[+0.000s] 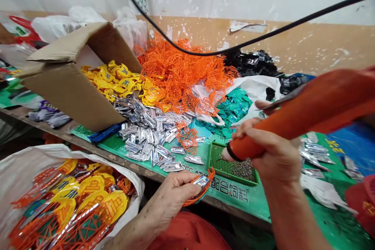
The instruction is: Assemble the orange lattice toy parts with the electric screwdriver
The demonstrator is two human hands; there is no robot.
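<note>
My left hand (pixel 172 194) is closed around a small toy assembly (pixel 201 185), an orange plastic frame with a silver piece on it, held at the table's near edge. My right hand (pixel 271 152) grips an orange electric screwdriver (pixel 304 115), whose tip points down into a small green tray (pixel 218 156) holding tiny dark screws (pixel 243 168). A black cable (pixel 211 52) runs from the tool across the top of the view.
On the green-covered table (pixel 234 195) lie a heap of silver pieces (pixel 149 133), orange frames (pixel 181 70), yellow parts (pixel 117 80), teal parts (pixel 234 105) and black parts (pixel 254 62). A cardboard box (pixel 67 82) stands at left. A white sack (pixel 70 199) holds assembled toys.
</note>
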